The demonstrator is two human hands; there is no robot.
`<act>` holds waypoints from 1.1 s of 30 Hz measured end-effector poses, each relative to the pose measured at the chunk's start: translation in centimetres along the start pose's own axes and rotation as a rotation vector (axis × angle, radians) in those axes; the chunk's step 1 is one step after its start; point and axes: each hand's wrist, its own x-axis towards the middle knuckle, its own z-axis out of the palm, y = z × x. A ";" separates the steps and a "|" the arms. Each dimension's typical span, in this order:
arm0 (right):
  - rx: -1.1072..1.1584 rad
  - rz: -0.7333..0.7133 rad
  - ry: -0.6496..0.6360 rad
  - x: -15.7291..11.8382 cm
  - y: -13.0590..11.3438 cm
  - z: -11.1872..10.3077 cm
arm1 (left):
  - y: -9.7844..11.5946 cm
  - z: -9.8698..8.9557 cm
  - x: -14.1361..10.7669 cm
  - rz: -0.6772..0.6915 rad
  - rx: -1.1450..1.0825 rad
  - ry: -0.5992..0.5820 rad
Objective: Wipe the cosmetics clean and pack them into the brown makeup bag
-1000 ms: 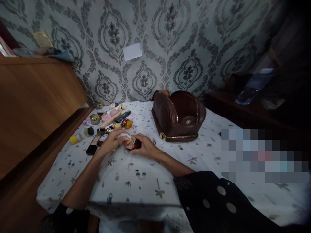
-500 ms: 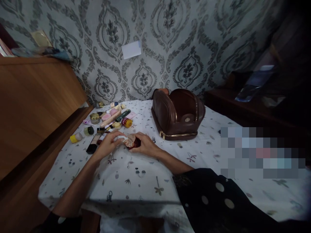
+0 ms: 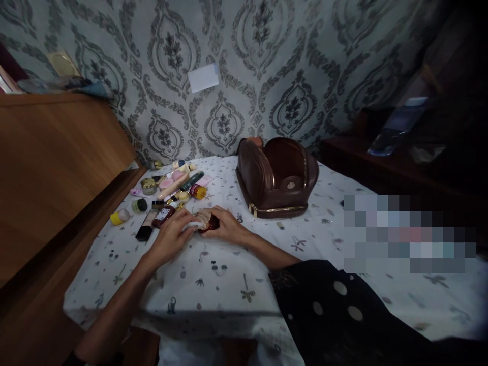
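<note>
My right hand point(image 3: 230, 226) is closed around a small round dark-red container point(image 3: 214, 222) with a pale, shiny, ridged face, held just over the cloth. My left hand point(image 3: 176, 231) pinches a scrap of white tissue or wipe point(image 3: 195, 223) against the container's left side. Beside my left hand lie a dark-red bottle with a white label point(image 3: 164, 215) and a black-capped beige tube point(image 3: 146, 226). A little beyond are a red jar with a yellow lid point(image 3: 198, 191), a dark green tube point(image 3: 191, 185) and a long beige tube point(image 3: 173, 186).
An unzipped brown leather bag point(image 3: 272, 178) stands toward the back. Several cosmetics, including a yellow-and-white bottle point(image 3: 120, 217) and a dark-lidded jar point(image 3: 139, 205), lie at left on the white patterned tablecloth point(image 3: 229, 297). A wooden cabinet point(image 3: 61, 168) borders the left; a blurred patch covers the right.
My left hand has shifted slightly right and lower with the white scrap, uncovering more of the dark-red bottle. My right hand stays closed on the container. The view has shifted slightly.
</note>
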 end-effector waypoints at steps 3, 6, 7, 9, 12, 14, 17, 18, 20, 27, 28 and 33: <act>0.009 -0.007 0.001 0.0 -0.1 0.1 | 0.9 0.1 0.2 0.029 0.050 -0.017; 0.006 -0.041 0.019 0.0 -0.2 0.1 | 1.6 0.2 0.5 0.068 0.079 -0.026; 0.000 -0.058 0.027 0.0 -0.3 0.2 | 1.7 0.3 0.7 0.077 0.086 -0.028; -0.027 -0.091 0.046 0.1 -0.3 0.2 | 1.9 0.3 1.0 0.086 0.099 -0.033; -0.076 -0.120 0.071 0.0 -0.2 0.1 | 2.1 0.2 1.3 0.099 0.133 -0.041; -0.109 -0.118 0.079 -0.1 -0.2 0.1 | 2.4 0.2 1.2 0.121 0.184 -0.042; -0.192 -0.103 0.106 -0.1 0.0 0.1 | 3.0 0.2 1.0 0.175 0.340 -0.039; -0.227 -0.099 0.118 -0.1 0.1 0.1 | 3.3 0.3 0.9 0.191 0.407 -0.043; -0.285 -0.098 0.134 0.0 0.3 0.1 | 3.7 0.3 0.8 0.210 0.527 -0.059; -0.312 -0.130 0.133 -0.4 0.2 0.2 | 4.3 0.2 1.3 0.202 0.643 -0.116; -0.309 -0.134 0.133 -0.4 0.2 0.2 | 4.3 0.1 1.5 0.192 0.642 -0.125; -0.300 -0.149 0.133 -0.5 0.1 0.2 | 4.6 -0.1 2.1 0.161 0.631 -0.156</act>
